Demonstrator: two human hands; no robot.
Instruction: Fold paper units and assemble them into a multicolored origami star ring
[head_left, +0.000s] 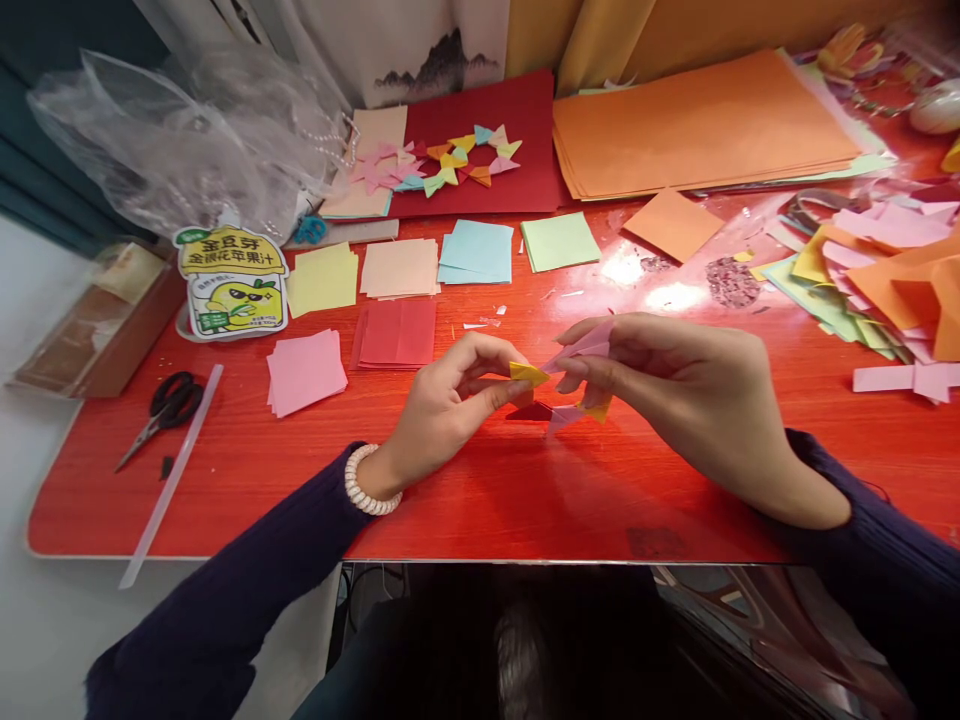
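My left hand (469, 390) pinches a yellow folded paper piece (529, 374) between thumb and fingers. It belongs to a chain of folded paper pieces, whose red piece (531, 411) and lower pink piece (566, 417) hang just below. Closed around a pink folded paper piece (592, 343) is my right hand (667, 385), which brings that piece's tip against the yellow one. Fingers partly cover both pieces, so I cannot tell whether they are joined. Finished paper rings (491, 160) of several colours lie on a dark red sheet at the back.
Square paper stacks, among them pink (307, 372), red (396, 333) and blue (476, 252), lie across the table. Black scissors (176, 400) and a translucent strip (176, 480) are at left. Large orange sheets (705, 125) lie behind; paper scraps (885, 270) pile up at right.
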